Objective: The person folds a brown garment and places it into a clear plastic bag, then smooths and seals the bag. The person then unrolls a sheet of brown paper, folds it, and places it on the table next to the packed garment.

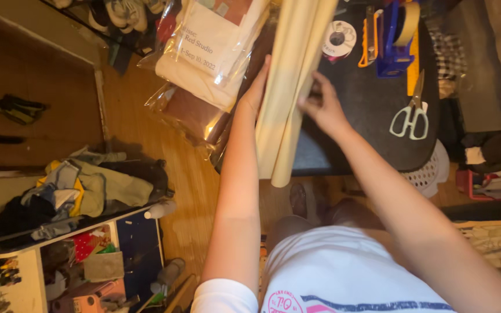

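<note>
Cream-coloured rolls of smooth sheet material (288, 87), long and tubular, stand on a slant over the near edge of a dark, rounded tabletop (366, 98), held between both hands. Left hand (256, 87) lies flat against the left side of the rolls, fingers straight and pointing away from the person. Right hand (320, 107) meets the right side of the rolls, fingers curled toward them; whether they close around a roll cannot be told, since the rolls hide the fingertips. Upper ends of the rolls are cut off by the top of the view; the lower ends hang past the table edge.

Just left of the rolls lie clear, crinkled plastic bags of folded cream and brown fabric (210, 52). On the tabletop, well right of the hands, rest white-handled scissors (411, 116), a white spool of ribbon (338, 37), an orange utility knife (368, 40) and a blue tape dispenser (395, 40) carrying 1 tan roll. A heap of crumpled clothing (82, 194) sits on a shelf at lower left, above the wooden plank floor (187, 191). Shelf contents beneath are dim and hard to make out.
</note>
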